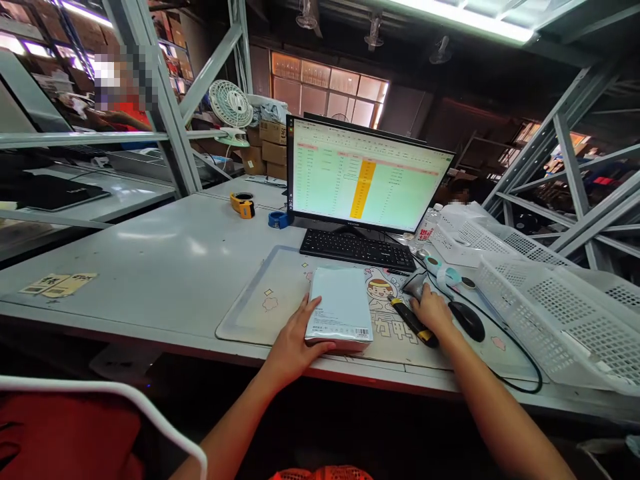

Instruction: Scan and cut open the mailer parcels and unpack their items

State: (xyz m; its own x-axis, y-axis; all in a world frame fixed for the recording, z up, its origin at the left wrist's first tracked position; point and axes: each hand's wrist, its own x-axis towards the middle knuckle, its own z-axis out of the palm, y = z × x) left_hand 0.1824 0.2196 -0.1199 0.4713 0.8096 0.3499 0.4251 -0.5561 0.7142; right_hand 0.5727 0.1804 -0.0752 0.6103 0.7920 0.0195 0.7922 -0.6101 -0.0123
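Note:
A pale, shrink-wrapped box [340, 303] with a barcode at its lower corner lies on the printed desk mat [245, 313]. My left hand [295, 337] grips its left side, the thumb along the front edge. To the right, my right hand [431, 308] has its fingers wrapped round a grey handheld barcode scanner [415, 285]; much of the handle is hidden under the hand. Between box and right hand lies a black and yellow utility knife [413, 322]. A black mouse [467, 321] sits just right of my right hand.
Behind the mat stand a keyboard [357, 249] and a monitor [370, 173] showing a spreadsheet. White plastic baskets [555, 327] line the right side. Tape dispensers, one yellow [243, 205] and one blue [279, 219], sit at the back left. A black cable [537, 373] curves across the right side.

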